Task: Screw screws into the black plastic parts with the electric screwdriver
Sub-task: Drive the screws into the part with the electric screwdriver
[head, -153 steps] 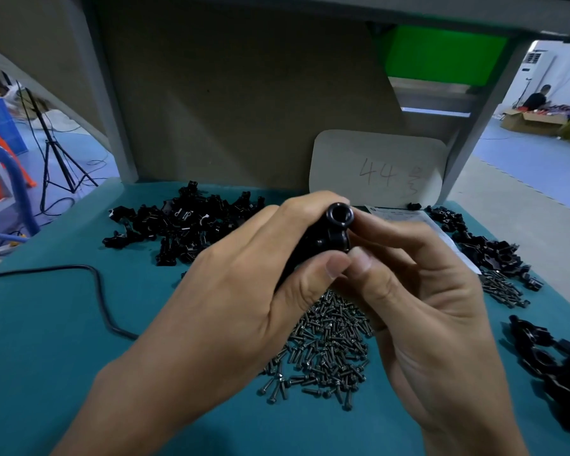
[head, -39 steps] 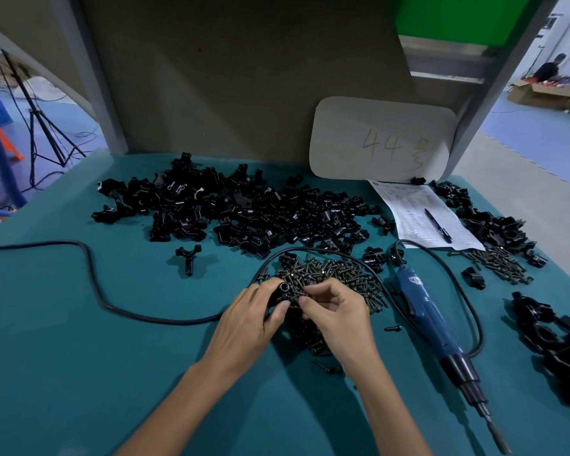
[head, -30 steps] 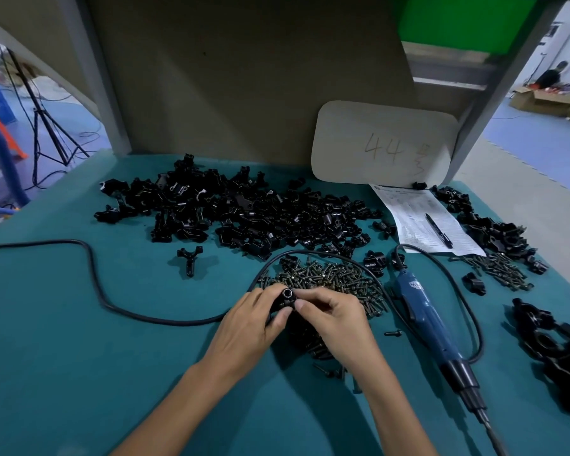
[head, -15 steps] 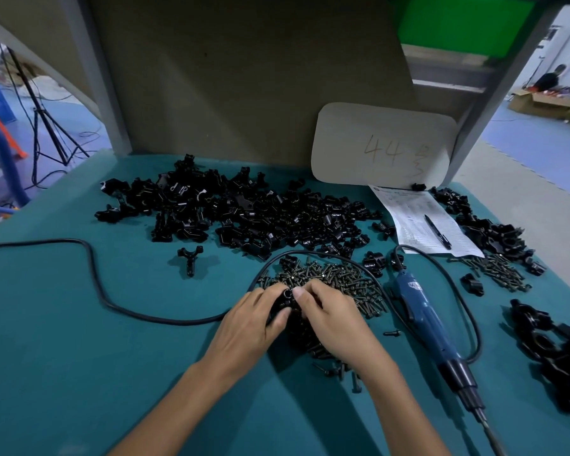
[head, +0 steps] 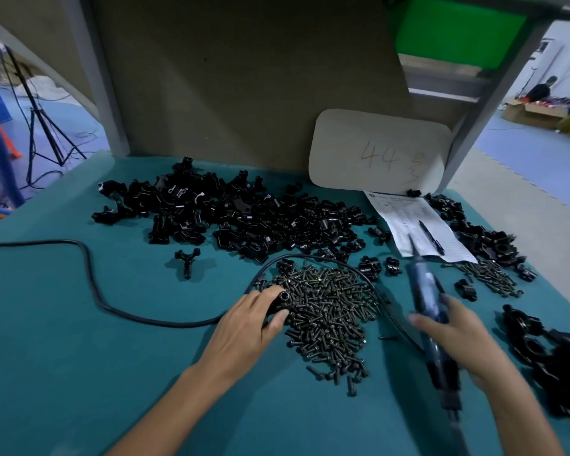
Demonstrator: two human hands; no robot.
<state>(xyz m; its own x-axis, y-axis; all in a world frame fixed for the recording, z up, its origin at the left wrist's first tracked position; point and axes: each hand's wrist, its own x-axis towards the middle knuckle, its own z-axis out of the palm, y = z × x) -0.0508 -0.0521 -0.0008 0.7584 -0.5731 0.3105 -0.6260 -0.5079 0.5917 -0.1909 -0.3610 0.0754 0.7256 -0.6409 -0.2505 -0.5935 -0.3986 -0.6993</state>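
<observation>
- Table, teal top, everything lies on it.
- Parts heap, black plastic, spread across the far middle. More black parts lie along the right edge and at near right.
- Card marked "44", leaning upright at the back, right of the heap.
- Screws, dark pile in the middle, near side of the heap and between my hands. A smaller lot lies at right.
- Cable, black, runs in from the left edge, loops toward me, then arcs round the far side of the screws.
- Left hand, palm down at the left edge of the screws. Fingers and thumb are curled round one part and pinch it.
- Right hand, right of the screws, well apart from my left. Fingers are wrapped round the screwdriver. It is blurred, so I cannot tell the finger detail.
- Screwdriver, blue body, dark bit end toward me, cord end pointing away at the paper. Blurred, so I cannot tell if it touches the table.
- Paper, printed sheet, flat below the card.
- Part, black, in my left grip, its round opening facing up, touching the screws.
- Pen, dark, lying on the paper.
</observation>
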